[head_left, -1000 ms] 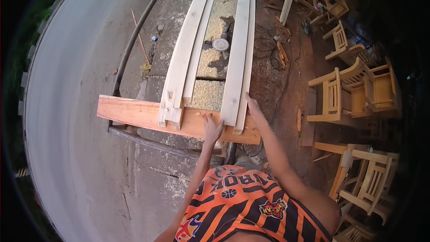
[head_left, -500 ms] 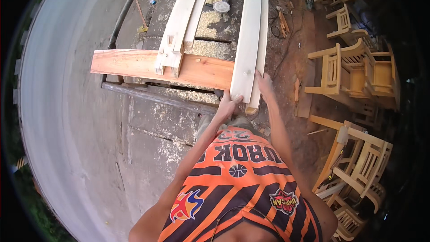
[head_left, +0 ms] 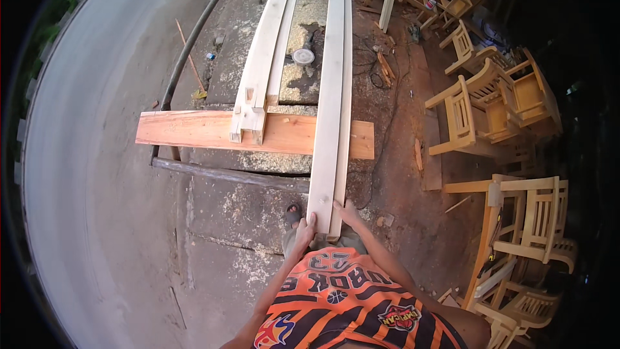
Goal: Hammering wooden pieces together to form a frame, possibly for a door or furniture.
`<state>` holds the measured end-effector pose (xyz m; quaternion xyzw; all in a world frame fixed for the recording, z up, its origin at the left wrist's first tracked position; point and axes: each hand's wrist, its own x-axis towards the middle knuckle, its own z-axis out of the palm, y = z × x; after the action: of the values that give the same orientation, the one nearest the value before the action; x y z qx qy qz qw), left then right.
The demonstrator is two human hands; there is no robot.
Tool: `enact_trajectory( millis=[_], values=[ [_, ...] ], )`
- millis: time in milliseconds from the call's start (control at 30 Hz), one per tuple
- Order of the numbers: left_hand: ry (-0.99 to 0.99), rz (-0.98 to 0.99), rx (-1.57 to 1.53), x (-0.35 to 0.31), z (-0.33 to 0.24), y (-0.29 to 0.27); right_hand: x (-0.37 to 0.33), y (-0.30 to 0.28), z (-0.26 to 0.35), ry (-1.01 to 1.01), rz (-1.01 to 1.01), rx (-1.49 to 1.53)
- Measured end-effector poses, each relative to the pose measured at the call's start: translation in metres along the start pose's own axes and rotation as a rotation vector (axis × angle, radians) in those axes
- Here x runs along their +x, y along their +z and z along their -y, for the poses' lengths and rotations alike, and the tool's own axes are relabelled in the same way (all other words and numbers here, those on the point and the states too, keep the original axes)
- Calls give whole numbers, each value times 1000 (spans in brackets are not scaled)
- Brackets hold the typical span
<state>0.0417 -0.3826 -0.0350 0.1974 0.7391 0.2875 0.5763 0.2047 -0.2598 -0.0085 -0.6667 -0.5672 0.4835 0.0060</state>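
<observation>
Two long pale boards, an upper one (head_left: 327, 123) and a lower one (head_left: 342, 161) showing along its right side, run away from me across a reddish plank (head_left: 187, 128). My left hand (head_left: 305, 229) grips the left edge near their close end. On the opposite edge, my right hand (head_left: 349, 213) is closed around the same pair, a little farther forward. To the left, other pale timbers (head_left: 259, 58) with notched, forked ends rest on the same plank.
A disc grinder (head_left: 303, 57) lies among wood shavings (head_left: 298, 81) between the timbers. Dark rails (head_left: 226, 171) support the plank. Wooden chairs (head_left: 478, 113) crowd the right side, and a cable (head_left: 394, 110) trails over the ground.
The pale boards have come toward me, their near end now well past the reddish plank. Both hands moved back with them, and my view has tilted farther ahead.
</observation>
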Motion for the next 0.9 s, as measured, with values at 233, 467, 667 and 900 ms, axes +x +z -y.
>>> enact_trajectory(
  millis=[233,467,667,900],
  values=[
    [-24,74,4,12,-25,-5,-24,25,-28,123,246,700],
    [-195,677,-893,37,8,27,-101,-1,55,-170,-207,-10],
    [-237,748,-818,50,4,19,-104,45,67,-244,-490,-173],
    [-291,687,-795,37,12,25,-104,49,63,-242,-475,43]
  ],
)
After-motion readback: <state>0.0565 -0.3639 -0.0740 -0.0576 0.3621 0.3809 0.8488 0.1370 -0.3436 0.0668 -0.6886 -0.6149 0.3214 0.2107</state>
